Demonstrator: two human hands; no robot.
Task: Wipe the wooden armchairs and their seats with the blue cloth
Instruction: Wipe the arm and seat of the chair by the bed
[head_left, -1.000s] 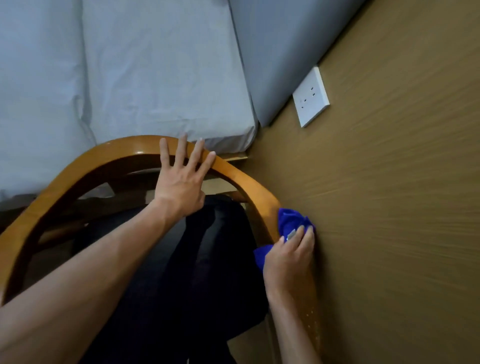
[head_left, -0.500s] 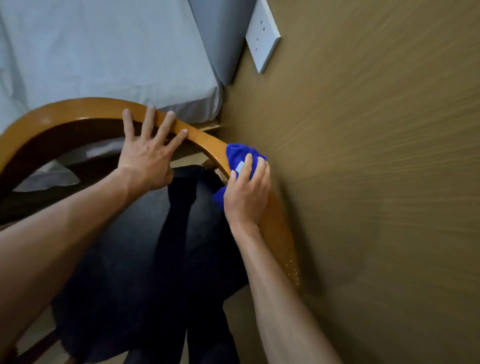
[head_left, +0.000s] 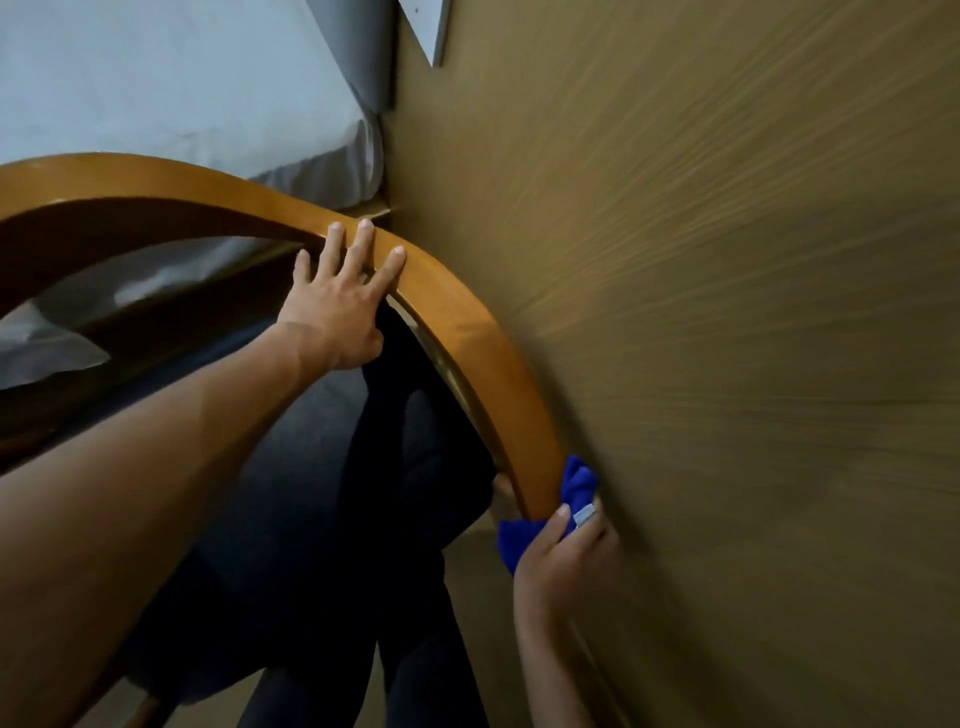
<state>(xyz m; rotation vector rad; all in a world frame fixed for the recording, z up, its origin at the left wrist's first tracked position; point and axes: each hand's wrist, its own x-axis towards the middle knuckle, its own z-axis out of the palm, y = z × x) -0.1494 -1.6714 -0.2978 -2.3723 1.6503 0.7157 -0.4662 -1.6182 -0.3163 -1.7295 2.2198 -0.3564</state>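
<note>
A curved wooden armchair rail arcs from upper left down to lower right beside a brown wall — the left hand rests open and flat on its upper curve, while the right hand clutches a bunched blue cloth against its lower end.

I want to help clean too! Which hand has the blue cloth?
The right hand, low beside the wall, grips the blue cloth. The left hand rests bare on the chair rail.

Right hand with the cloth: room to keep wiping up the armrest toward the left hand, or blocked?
Probably yes. The right hand grips the blue cloth on the wooden armrest, and the rail is bare up to the left hand. The wall sits close alongside.
</note>
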